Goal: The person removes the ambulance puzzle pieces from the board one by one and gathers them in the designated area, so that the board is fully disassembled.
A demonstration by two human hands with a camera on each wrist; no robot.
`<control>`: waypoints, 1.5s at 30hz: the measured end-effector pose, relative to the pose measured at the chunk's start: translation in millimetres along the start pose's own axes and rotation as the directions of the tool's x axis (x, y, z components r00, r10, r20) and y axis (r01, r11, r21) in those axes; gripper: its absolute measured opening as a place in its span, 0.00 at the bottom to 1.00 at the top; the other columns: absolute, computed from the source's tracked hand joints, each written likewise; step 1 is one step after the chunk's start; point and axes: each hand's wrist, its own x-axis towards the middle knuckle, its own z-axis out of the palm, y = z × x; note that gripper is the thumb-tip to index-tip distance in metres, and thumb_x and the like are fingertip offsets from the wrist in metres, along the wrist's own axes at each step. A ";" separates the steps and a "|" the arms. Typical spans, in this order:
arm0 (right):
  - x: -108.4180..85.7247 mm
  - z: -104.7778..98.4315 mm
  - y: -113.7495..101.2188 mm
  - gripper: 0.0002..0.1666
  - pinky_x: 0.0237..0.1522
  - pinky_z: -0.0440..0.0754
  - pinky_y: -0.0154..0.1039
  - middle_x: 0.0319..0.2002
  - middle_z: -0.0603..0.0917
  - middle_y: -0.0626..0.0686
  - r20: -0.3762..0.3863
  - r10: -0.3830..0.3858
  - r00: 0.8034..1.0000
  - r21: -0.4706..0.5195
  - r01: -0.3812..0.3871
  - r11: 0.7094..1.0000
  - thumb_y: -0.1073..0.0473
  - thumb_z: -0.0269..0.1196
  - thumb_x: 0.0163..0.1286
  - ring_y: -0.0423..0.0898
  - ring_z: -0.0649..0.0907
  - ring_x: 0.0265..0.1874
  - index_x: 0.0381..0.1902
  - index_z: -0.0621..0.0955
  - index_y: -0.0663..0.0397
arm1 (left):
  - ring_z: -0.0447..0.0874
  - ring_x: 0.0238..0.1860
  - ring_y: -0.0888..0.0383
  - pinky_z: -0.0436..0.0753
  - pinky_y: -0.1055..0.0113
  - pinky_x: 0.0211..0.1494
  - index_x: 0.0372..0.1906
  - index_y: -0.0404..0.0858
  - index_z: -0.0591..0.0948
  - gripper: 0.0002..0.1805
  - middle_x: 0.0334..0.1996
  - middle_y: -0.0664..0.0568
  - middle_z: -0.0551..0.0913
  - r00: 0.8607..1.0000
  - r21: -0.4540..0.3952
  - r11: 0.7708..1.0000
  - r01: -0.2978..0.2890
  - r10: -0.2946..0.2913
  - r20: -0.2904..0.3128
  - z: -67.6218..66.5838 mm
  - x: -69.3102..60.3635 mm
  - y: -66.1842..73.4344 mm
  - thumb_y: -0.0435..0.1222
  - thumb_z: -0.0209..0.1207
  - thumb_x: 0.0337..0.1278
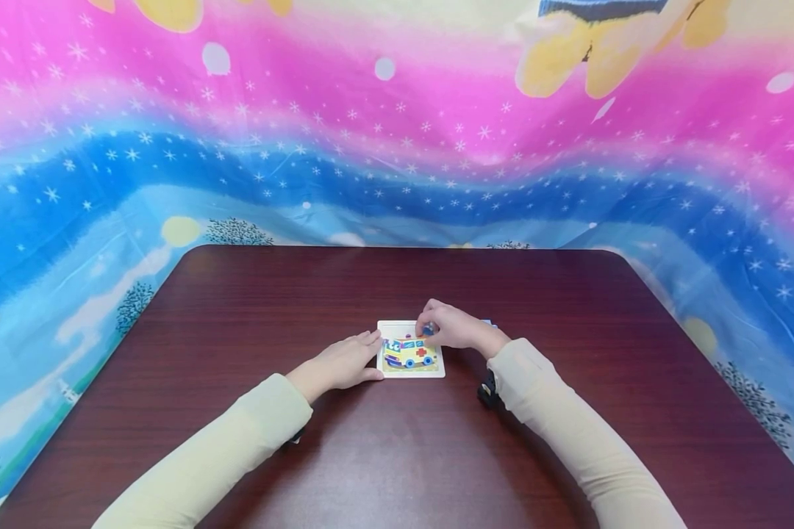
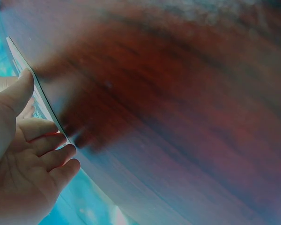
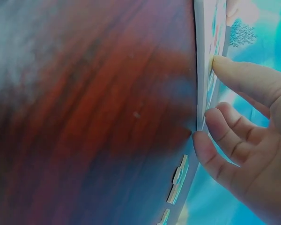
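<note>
A small square puzzle board (image 1: pixel 412 374) with a pale frame lies on the table, its picture a yellow ambulance with a red cross and blue wheels. My left hand (image 1: pixel 347 360) rests against the board's left edge, fingers fairly straight and thumb near the lower corner. In the left wrist view the left hand's thumb (image 2: pixel 24 86) touches the rim. Over the board's upper right, my right hand (image 1: pixel 455 325) pinches a small bluish puzzle piece (image 1: pixel 428 330), mostly hidden by its fingers. The right wrist view shows the right thumb (image 3: pixel 239 75) on the board's face.
Loose puzzle pieces (image 3: pixel 179 180) lie on the table beyond the right hand; in the head view a bit of blue piece (image 1: pixel 490 322) shows behind the right wrist. The dark wooden table (image 1: pixel 291 294) ends at a colourful printed cloth (image 1: pixel 370 162).
</note>
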 end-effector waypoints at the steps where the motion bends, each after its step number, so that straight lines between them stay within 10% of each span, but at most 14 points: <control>1: -0.1 0.2 0.2 0.05 0.31 0.72 0.36 0.38 0.71 0.51 -0.001 -0.001 1.000 0.000 0.001 1.000 0.64 0.66 0.57 0.44 0.70 0.28 0.32 0.81 0.50 | 0.57 0.66 0.45 0.60 0.56 0.66 0.64 0.26 0.64 0.36 0.65 0.36 0.61 1.000 -0.001 1.000 0.002 -0.002 0.002 -0.1 0.0 0.1 0.47 0.57 0.60; 45: -0.1 1.5 3.4 0.19 0.34 0.73 0.37 0.39 0.72 0.50 -0.016 0.063 0.998 0.022 -0.062 0.998 0.62 0.68 0.57 0.45 0.71 0.31 0.45 0.74 0.54 | 0.57 0.66 0.44 0.60 0.56 0.66 0.63 0.26 0.65 0.35 0.65 0.36 0.61 1.000 0.010 1.000 0.001 -0.001 0.003 -1.8 0.1 1.5 0.47 0.57 0.59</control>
